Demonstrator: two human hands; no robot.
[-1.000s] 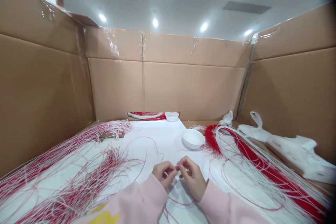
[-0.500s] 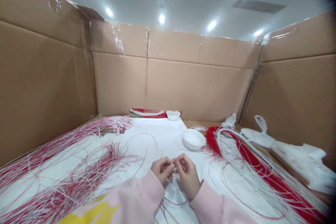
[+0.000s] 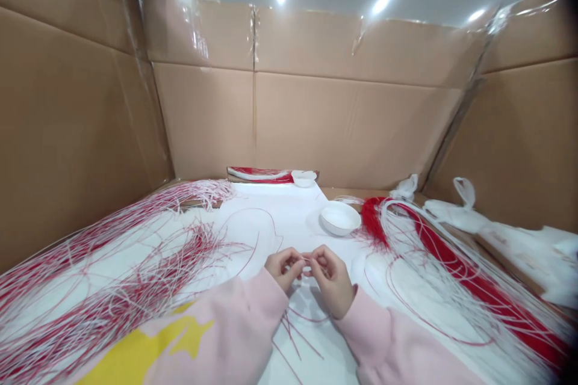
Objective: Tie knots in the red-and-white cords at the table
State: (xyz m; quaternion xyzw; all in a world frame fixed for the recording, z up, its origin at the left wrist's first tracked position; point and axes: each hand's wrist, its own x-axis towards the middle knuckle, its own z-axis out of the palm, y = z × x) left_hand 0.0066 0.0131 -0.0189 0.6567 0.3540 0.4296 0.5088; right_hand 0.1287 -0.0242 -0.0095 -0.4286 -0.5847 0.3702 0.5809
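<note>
The left hand [image 3: 282,267] and right hand [image 3: 332,280] meet at the near centre of the tabletop [image 3: 289,222]. The fingers of both hands are closed in a fingertip pinch on a thin strand [image 3: 306,259], held just above the white surface. This grip probably suits the strand's fineness. A red loop trails toward the near edge; whether it is the same strand cannot be told.

A loose pile [image 3: 112,277] of red and white strands lies to the left and a denser bundle [image 3: 442,271] to the right, both apparently within reach. A white bowl [image 3: 339,218] sits just beyond the hands. Cardboard walls [image 3: 338,126] enclose the area.
</note>
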